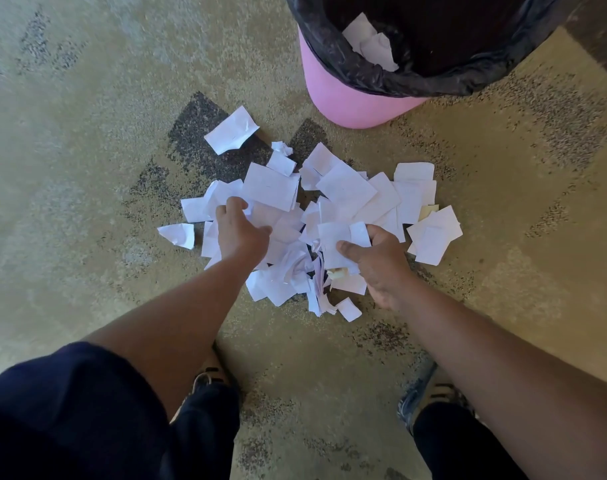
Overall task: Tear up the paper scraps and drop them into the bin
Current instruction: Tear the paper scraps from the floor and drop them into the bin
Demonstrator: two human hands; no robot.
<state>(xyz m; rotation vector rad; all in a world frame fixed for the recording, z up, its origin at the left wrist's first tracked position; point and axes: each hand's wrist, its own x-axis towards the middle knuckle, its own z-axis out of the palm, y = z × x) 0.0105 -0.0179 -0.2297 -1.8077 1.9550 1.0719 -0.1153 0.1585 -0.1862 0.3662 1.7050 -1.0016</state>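
Note:
A heap of white paper scraps (343, 192) lies on the carpet in the middle of the view. My left hand (239, 230) rests on the heap's left side, fingers curled down into the scraps. My right hand (374, 261) is at the heap's right side, thumb and fingers closed on a bunch of scraps (336, 240). A pink bin (343, 98) with a black liner (333, 46) stands beyond the heap at upper right. A few white scraps (371, 39) lie inside it.
Loose scraps lie apart from the heap, one at the far left (177, 235) and a larger one behind it (231, 129). My shoes (208, 379) stand on the patterned carpet (87, 168) just in front of the heap.

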